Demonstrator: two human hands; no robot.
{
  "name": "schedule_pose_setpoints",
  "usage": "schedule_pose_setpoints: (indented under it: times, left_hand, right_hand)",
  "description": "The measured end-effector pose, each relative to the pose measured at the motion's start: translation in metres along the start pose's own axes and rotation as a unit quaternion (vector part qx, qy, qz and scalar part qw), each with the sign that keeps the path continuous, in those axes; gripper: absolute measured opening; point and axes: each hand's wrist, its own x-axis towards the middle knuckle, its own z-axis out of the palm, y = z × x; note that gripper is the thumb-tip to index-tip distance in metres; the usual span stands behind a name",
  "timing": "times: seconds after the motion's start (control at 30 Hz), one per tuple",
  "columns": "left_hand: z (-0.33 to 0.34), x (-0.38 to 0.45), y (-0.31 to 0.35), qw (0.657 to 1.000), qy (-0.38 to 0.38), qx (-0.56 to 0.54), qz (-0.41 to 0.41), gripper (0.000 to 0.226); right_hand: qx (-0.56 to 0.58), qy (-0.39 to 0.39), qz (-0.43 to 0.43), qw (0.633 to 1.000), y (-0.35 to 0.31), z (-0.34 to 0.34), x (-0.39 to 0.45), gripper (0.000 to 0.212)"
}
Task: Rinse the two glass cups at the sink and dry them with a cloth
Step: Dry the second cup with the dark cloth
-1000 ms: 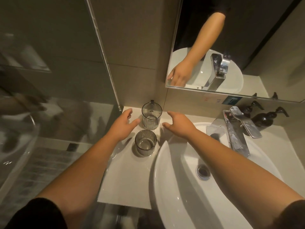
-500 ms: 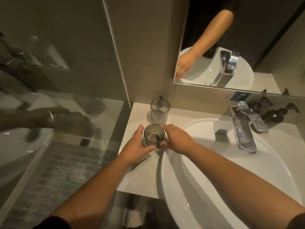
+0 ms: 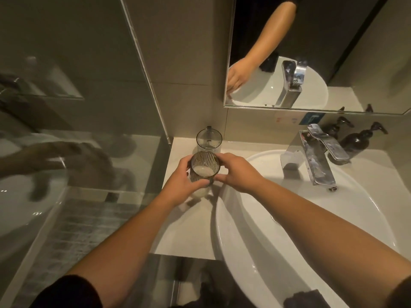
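Observation:
A ribbed glass cup is lifted a little above the white counter, left of the basin. My left hand grips its left side and my right hand holds its right side, thumb and fingers curled around it. A second, smoother glass cup stands upright on the counter just behind, against the wall. The white sink basin lies to the right, with the chrome faucet at its back. A dark cloth shows at the bottom edge.
Two dark pump bottles stand behind the faucet. A mirror hangs above the sink. A glass shower panel closes off the left side, its edge meeting the counter's back left corner.
Both hands came back from the rear cup, closed around the ribbed cup and lifted it off the counter.

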Motion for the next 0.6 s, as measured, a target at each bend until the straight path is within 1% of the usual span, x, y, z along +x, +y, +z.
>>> schedule_pose_setpoints:
  times: [0.2,0.33,0.43,0.5,0.6]
  left_hand:
    - [0.008,-0.014,0.044,0.998,-0.034,0.001,0.054,0.098]
    - [0.027,-0.033,0.062,0.995,-0.044,0.002,0.086,0.085]
    - [0.045,-0.051,0.07,0.993,-0.046,0.0,0.108,0.084]
    - [0.056,-0.064,0.073,0.993,-0.04,0.002,0.108,0.085]
    - [0.074,-0.09,0.076,0.995,-0.029,0.004,0.092,0.087]
  right_hand:
    - [0.024,0.053,-0.015,0.998,-0.015,-0.046,-0.044,0.061]
    - [0.016,0.059,-0.004,0.998,-0.019,-0.063,-0.084,0.061]
    - [0.011,0.061,0.002,0.998,-0.013,-0.069,-0.117,0.059]
    - [-0.035,0.063,0.012,0.997,-0.005,-0.073,-0.143,0.057]
    - [-0.135,0.049,0.041,0.989,0.014,-0.075,-0.198,0.052]
